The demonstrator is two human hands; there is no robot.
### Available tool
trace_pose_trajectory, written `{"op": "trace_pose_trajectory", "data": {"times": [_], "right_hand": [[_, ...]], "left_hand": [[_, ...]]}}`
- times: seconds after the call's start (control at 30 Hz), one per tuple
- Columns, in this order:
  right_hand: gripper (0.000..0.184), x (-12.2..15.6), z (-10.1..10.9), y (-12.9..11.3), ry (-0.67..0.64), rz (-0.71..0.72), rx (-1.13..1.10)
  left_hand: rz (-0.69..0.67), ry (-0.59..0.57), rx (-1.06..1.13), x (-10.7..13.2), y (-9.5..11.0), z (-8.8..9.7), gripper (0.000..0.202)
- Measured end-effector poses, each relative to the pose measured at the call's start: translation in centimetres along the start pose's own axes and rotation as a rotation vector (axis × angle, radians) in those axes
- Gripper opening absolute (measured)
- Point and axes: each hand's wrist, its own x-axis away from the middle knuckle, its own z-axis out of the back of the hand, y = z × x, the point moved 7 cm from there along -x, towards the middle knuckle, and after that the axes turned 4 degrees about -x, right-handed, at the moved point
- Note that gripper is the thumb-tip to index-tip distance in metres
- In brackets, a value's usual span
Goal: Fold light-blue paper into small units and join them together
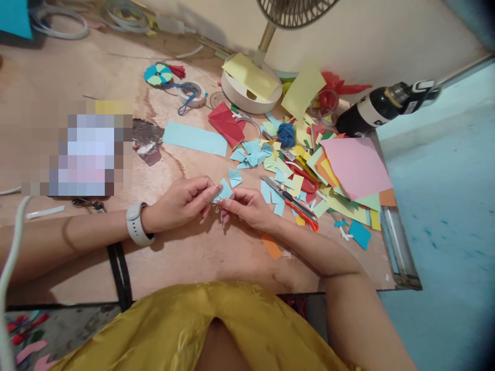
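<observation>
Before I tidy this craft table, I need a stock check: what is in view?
small paper piece: one, light blue, pinched between both hands
folded pieces: a cluster, light blue, behind the hands
paper strip: one, light blue, table centre
utility knife: one, orange and grey, beside the right hand
pink sheet: one, on the scrap pile at right
yarn ball: one, blue
tape roll: one, white
bottle: one, black, lying down
left hand: watch on wrist
right hand: bare
</observation>
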Motion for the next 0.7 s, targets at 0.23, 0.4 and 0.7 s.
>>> {"op": "trace_pose_trajectory", "data": {"times": [0.23, 0.4, 0.7], "right_hand": [[0.038, -0.1, 1.0, -2.0, 0.182, 0.185, 0.042], [0.040, 0.0, 1.6, -2.0, 0.256, 0.182, 0.118], [0.024, 0.8, 2.0, -3.1, 0.353, 0.456, 0.434]], "left_hand": [[0.050, -0.055, 0.069, -0.1, -0.5, -0.2, 0.040], [0.161, -0.229, 0.378, 0.1, -1.3, -1.7, 0.034], [0.271, -0.229, 0.573, 0.3, -2.0, -2.3, 0.041]]}}
